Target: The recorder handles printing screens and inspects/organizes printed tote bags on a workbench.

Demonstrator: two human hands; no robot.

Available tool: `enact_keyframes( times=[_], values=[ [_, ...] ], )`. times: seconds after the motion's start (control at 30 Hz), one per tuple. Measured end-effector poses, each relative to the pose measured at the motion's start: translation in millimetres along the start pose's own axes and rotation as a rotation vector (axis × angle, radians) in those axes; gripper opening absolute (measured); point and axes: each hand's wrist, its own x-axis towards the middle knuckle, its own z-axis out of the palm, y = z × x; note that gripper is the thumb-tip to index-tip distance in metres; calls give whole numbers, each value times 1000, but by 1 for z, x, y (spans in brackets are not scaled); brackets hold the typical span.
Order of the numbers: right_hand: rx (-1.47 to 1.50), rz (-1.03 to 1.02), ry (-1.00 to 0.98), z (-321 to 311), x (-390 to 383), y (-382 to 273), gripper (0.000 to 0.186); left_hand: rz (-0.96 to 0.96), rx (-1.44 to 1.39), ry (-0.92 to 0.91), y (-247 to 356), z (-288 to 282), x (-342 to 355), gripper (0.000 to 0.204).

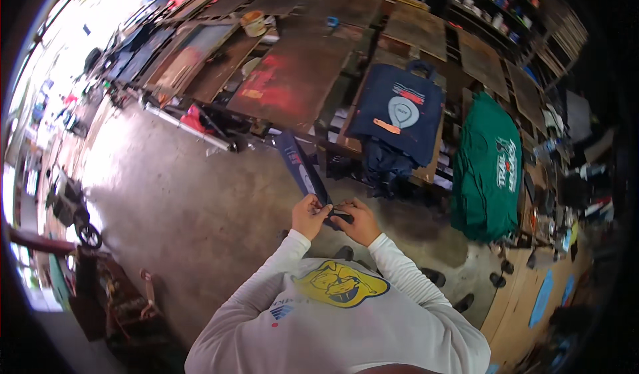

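A long, narrow navy cloth bag point(297, 164), folded lengthwise with a pale print showing, stretches out from my hands toward the boards. My left hand point(311, 216) is closed on its near end, thumb and fingers pinching the cloth. Close beside it, my right hand point(358, 221) grips a dark end of the same bag, which looks like its strap; the fingers partly hide it. Ahead and to the right, a pile of navy tote bags point(425, 134) with a white printed shape lies on a board, handles at the far side. An orange strip point(387, 126) rests on the top bag.
Green printed fabric point(484, 174) is draped over a board at the right. Rows of brown boards point(293, 74) fill the far side, with a yellowish bucket point(253, 23) among them. Several shoes point(464, 302) sit on the concrete floor point(180, 221). A wheeled object point(70, 204) stands at the left.
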Motion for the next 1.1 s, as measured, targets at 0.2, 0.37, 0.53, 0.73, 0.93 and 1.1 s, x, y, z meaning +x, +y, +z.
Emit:
enact_keyframes(
  times=[0.2,0.37,0.53,0.73,0.93,1.1],
  values=[
    [105,-97,-195,35,40,-37,31,5,-207,295,10,-48,-27,26],
    [31,-295,-230,94,71,-71,27,43,-376,462,10,-123,-28,23],
    [48,-331,-190,165,105,-126,22,90,-495,548,13,-215,-28,18],
    [113,-369,-316,257,145,-209,19,-280,-662,490,22,-326,-43,20],
    [144,-496,-482,335,174,-265,20,-203,-659,537,-15,-406,-64,25],
    [221,-433,-615,382,198,-285,17,-158,-743,787,-15,-448,-62,15]
  ],
)
